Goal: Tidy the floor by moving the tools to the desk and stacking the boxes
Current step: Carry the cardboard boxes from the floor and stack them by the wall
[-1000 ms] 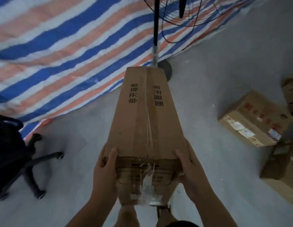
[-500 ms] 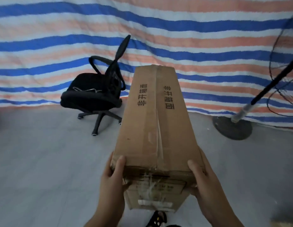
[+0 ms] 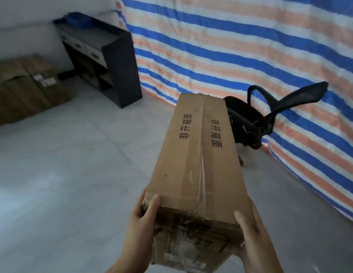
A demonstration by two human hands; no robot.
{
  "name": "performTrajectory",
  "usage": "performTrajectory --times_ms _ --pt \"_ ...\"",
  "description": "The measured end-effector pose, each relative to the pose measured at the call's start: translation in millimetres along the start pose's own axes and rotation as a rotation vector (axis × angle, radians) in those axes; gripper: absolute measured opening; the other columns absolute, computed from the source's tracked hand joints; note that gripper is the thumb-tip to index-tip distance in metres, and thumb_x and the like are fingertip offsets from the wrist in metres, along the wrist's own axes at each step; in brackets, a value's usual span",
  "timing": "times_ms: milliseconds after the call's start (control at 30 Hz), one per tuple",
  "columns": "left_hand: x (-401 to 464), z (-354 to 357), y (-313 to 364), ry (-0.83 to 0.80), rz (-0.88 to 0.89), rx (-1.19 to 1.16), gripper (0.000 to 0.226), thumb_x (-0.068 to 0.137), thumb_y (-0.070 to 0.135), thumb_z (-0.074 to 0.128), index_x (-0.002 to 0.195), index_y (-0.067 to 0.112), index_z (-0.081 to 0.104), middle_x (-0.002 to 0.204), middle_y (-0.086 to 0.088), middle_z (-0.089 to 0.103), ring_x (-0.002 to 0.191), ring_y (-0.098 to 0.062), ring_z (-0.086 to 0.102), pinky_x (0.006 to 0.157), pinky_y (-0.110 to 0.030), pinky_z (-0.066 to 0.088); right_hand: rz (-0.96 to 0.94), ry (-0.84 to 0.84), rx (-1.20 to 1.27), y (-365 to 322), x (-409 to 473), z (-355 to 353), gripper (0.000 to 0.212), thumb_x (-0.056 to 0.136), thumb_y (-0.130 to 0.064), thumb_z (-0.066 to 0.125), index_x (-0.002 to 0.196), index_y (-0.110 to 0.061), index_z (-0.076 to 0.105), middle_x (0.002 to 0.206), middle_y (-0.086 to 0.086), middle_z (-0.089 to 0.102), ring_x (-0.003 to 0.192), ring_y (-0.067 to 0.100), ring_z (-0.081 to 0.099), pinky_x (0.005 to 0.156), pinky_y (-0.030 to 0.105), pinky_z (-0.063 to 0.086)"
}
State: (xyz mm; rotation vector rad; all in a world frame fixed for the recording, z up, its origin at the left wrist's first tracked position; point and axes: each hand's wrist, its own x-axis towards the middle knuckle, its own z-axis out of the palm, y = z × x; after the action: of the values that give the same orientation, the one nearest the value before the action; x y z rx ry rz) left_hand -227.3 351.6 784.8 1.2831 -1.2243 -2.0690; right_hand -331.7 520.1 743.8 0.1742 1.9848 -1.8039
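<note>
Both hands, left (image 3: 141, 223) and right (image 3: 254, 239), grip long carton (image 3: 199, 174) above grey floor (image 3: 63, 184); beyond carton: dark bench (image 3: 104, 56), striped tarp (image 3: 250, 56), office chair (image 3: 248, 123).

Bare storeroom: concrete floor (image 3: 73, 174), striped tarp wall (image 3: 250, 46), stacked cartons (image 3: 23, 89), dark desk (image 3: 112, 62).
</note>
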Motion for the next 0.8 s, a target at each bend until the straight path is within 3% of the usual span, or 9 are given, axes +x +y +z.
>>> performTrajectory --times_ms 67,167,267,367,433,567,600,700,800 --pt "11 -42 18 0.063 0.035 -0.037 0.013 0.091 0.023 0.056 0.093 0.035 0.060 0.070 0.024 0.070 0.064 0.007 0.064 0.071 -0.035 0.047 -0.029 -0.062 -0.074 2 -4 47 0.058 0.051 -0.077 0.070 0.104 -0.067 0.048 0.145 -0.016 0.039 0.133 0.019 0.039 0.103 0.051 0.042" --pt "28 -100 44 0.162 0.060 -0.100 0.013 0.091 0.024 0.057 0.098 0.034 0.061 0.073 0.022 0.071 0.066 0.004 0.066 0.064 -0.032 0.047 -0.051 -0.169 -0.065 0 -10 115 0.077 0.068 -0.061 0.068 0.137 -0.048 0.036 0.151 -0.017 0.029 0.139 0.020 0.030 0.104 0.054 0.040" --pt "47 -146 71 0.257 0.096 -0.161 0.015 0.091 0.022 0.058 0.095 0.035 0.063 0.075 0.022 0.071 0.063 0.005 0.065 0.069 -0.032 0.049 0.029 -0.313 -0.016 -17 -11 182 0.061 0.088 -0.036 0.060 0.142 -0.039 0.032 0.141 -0.019 0.035 0.126 0.018 0.038 0.099 0.057 0.044" --pt "74 -181 91 0.348 0.130 -0.216 0.015 0.090 0.024 0.058 0.100 0.035 0.062 0.074 0.021 0.071 0.063 0.004 0.065 0.063 -0.029 0.049 0.051 -0.429 -0.071 -32 -4 245 0.057 0.085 -0.033 0.063 0.134 -0.044 0.037 0.124 -0.017 0.051 0.100 0.016 0.051 0.087 0.056 0.051" --pt "94 -199 106 0.392 0.155 -0.234 0.016 0.090 0.024 0.058 0.101 0.035 0.062 0.070 0.022 0.071 0.060 0.004 0.065 0.056 -0.026 0.049 0.049 -0.457 -0.068 -37 6 284 0.043 0.091 -0.026 0.059 0.123 -0.046 0.041 0.103 -0.019 0.057 0.086 0.017 0.060 0.076 0.053 0.056" --pt "147 -225 135 0.440 0.204 -0.270 0.018 0.091 0.024 0.057 0.107 0.033 0.061 0.074 0.020 0.072 0.062 0.003 0.066 0.051 -0.022 0.050 0.016 -0.529 -0.076 -47 38 361 0.044 0.092 -0.016 0.057 0.130 -0.037 0.049 0.098 -0.014 0.065 0.090 0.016 0.063 0.087 0.060 0.049" --pt "164 -229 143 0.451 0.208 -0.279 0.017 0.091 0.024 0.056 0.106 0.033 0.061 0.075 0.019 0.072 0.063 0.003 0.066 0.052 -0.022 0.050 0.017 -0.544 -0.082 -50 49 381 0.044 0.092 -0.016 0.057 0.129 -0.037 0.049 0.099 -0.011 0.065 0.089 0.015 0.064 0.084 0.058 0.052" --pt "223 -237 173 0.495 0.220 -0.318 0.013 0.091 0.023 0.057 0.097 0.032 0.063 0.071 0.019 0.072 0.060 0.001 0.066 0.043 -0.020 0.047 0.053 -0.593 -0.111 -65 93 442 0.039 0.092 -0.020 0.057 0.124 -0.040 0.049 0.102 -0.003 0.066 0.084 0.021 0.066 0.054 0.045 0.058" --pt "289 -241 209 0.557 0.224 -0.340 0.012 0.089 0.024 0.059 0.097 0.032 0.064 0.070 0.016 0.072 0.062 -0.003 0.067 0.050 -0.023 0.047 0.066 -0.643 -0.175 -90 148 508 0.045 0.091 -0.027 0.058 0.133 -0.040 0.046 0.110 -0.004 0.066 0.093 0.026 0.066 0.063 0.052 0.058"
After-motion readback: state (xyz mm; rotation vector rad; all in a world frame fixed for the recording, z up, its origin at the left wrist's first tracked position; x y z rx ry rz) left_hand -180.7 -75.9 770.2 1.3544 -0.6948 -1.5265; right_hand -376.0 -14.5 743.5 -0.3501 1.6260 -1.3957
